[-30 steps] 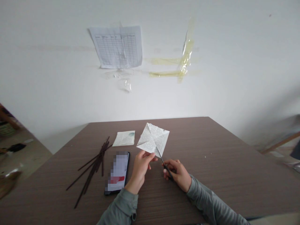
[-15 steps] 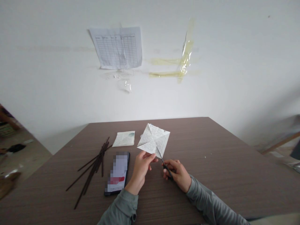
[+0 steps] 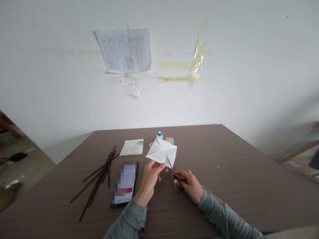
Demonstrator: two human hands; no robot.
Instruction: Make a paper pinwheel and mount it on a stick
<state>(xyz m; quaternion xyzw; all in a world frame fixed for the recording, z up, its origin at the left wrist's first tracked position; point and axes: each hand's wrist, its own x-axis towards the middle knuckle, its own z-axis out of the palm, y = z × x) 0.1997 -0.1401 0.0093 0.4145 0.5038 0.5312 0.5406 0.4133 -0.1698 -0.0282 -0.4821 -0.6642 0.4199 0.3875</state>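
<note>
A square sheet of printed paper [image 3: 161, 149] with diagonal creases is pinched at its near edge by my left hand [image 3: 150, 177], thumb on top. My right hand [image 3: 190, 186] grips the black handles of a pair of scissors [image 3: 178, 181]. The thin blade lies across the paper's near right part, pointing toward its middle; whether the blades are closed I cannot tell. Just behind the paper stands a white bottle with a blue cap [image 3: 159, 134], its lower part hidden. A small pale translucent piece [image 3: 169, 140] sits beside it.
Left of my hands lies a phone [image 3: 125, 184] with a blurred screen. Farther left several thin dark sticks [image 3: 101, 174] are heaped crosswise. Another folded paper [image 3: 132, 147] lies behind the phone on the brown table [image 3: 236, 186]. A white wall rises at the table's back, bearing a taped printed sheet [image 3: 126, 51].
The paper's far corner has tipped down, uncovering the blue-capped bottle and the pale piece behind it. Both hands and the scissors have stayed almost in place.
</note>
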